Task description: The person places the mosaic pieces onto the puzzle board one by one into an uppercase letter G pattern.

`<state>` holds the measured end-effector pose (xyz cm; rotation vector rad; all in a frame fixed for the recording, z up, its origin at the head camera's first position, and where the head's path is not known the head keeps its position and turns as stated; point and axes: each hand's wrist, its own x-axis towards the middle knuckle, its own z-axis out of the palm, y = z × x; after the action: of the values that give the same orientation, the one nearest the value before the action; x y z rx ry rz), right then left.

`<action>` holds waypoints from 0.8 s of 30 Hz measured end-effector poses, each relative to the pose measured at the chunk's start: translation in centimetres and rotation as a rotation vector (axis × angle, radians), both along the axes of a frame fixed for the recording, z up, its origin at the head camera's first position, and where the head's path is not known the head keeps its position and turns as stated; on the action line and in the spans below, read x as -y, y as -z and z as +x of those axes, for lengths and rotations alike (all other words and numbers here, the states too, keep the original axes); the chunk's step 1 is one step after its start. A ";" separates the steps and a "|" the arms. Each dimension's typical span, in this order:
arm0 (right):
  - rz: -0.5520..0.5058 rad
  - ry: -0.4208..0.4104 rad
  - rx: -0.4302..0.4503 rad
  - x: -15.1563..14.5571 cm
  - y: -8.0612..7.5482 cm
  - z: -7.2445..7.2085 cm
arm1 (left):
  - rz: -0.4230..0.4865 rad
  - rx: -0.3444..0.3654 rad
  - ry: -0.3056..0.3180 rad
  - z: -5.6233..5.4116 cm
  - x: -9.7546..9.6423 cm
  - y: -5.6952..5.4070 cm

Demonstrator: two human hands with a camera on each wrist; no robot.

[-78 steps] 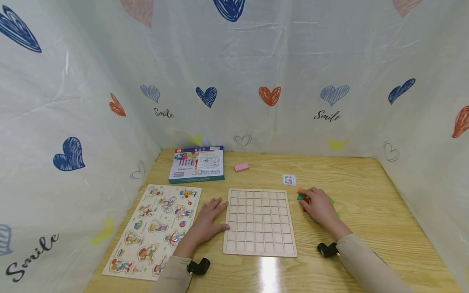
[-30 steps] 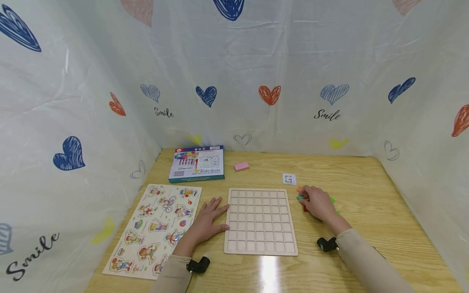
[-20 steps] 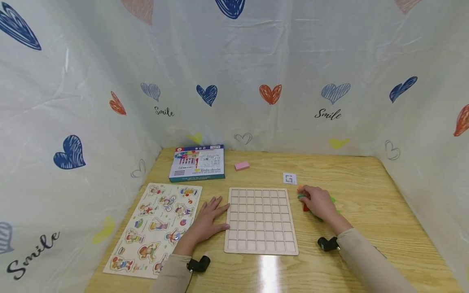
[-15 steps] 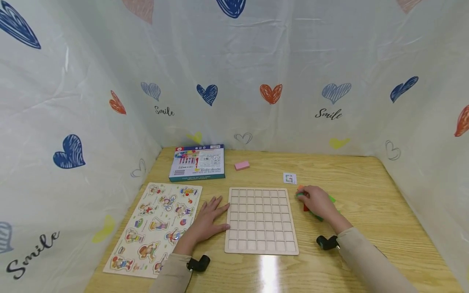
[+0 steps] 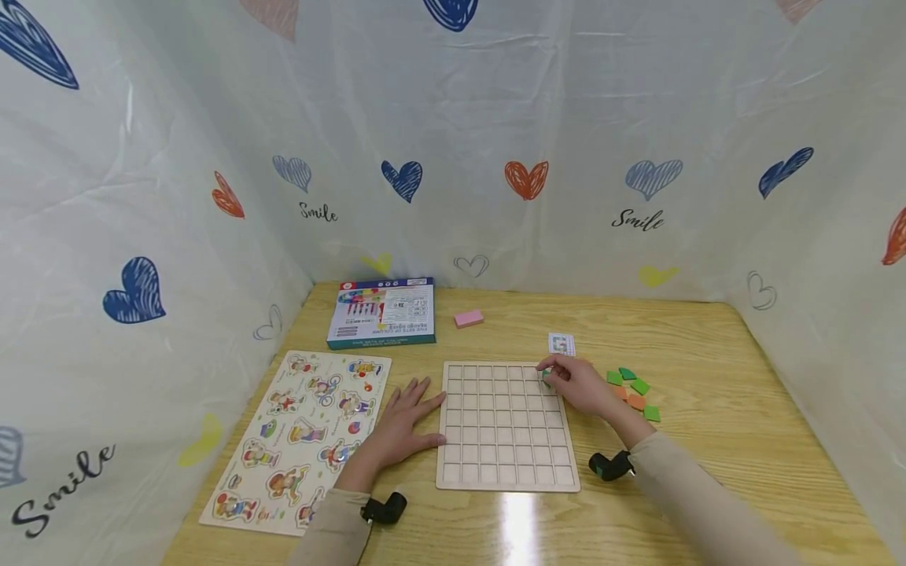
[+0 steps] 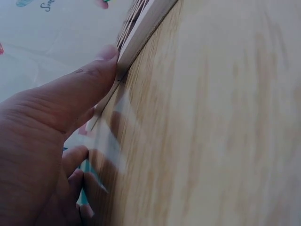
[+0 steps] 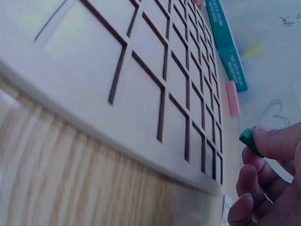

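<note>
In the head view a pale wooden grid board lies in the middle of the table. My left hand rests at its left side with fingers spread; in the left wrist view the thumb touches the board's edge. My right hand is over the board's far right corner. Between thumb and forefinger it pinches a small green tile, held above the grid in the right wrist view. To the right of that hand lie several loose tiles, such as a green one and an orange one.
A small printed card lies just beyond the right hand. Farther back are a pink block and a flat printed box. A picture puzzle board lies on the left, partly under the left forearm. Printed curtains surround the table.
My right hand has moved left from the pile of tiles to the board's far right corner, carrying a green tile. The pile is now uncovered. The left hand stays put.
</note>
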<state>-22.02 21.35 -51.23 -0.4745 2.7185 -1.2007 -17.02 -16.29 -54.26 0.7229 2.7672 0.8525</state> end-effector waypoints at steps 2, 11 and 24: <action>-0.011 0.002 0.024 0.8 0.3 -0.1 | -0.001 -0.002 0.002 0.0 0.0 0.0; -0.083 -0.002 0.078 5.0 0.8 -1.0 | 0.004 -0.008 0.003 0.0 0.0 0.0; -0.040 -0.078 0.049 10.0 1.2 -2.0 | 0.012 0.001 -0.013 0.0 0.0 0.0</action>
<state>-24.03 11.37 -52.43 -0.5436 2.6141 -1.2314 -17.03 -16.25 -54.22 0.7071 2.7710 0.8731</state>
